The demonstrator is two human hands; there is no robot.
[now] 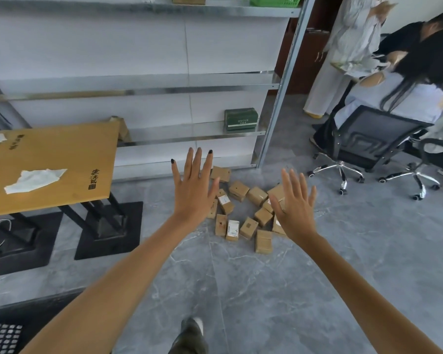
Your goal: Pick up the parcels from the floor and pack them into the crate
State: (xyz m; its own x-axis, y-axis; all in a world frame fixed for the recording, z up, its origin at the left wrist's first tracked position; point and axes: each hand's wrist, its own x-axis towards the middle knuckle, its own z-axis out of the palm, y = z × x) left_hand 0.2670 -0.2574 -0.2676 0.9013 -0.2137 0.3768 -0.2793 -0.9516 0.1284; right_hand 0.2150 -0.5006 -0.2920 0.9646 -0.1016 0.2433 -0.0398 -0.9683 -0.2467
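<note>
Okay, left hand and right hand are spread wide, empty, in front of the parcels mid-frame. I'd grab outer ones first, then carry them to the likely crate at lower left.

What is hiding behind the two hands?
A heap of small cardboard parcels lies on the grey floor. The left hand and right hand, both open, cover some, so the full count is hidden.

We see a tissue near the tabletop's front edge, a green box at a shelf's right end, a person on a chair.
</note>
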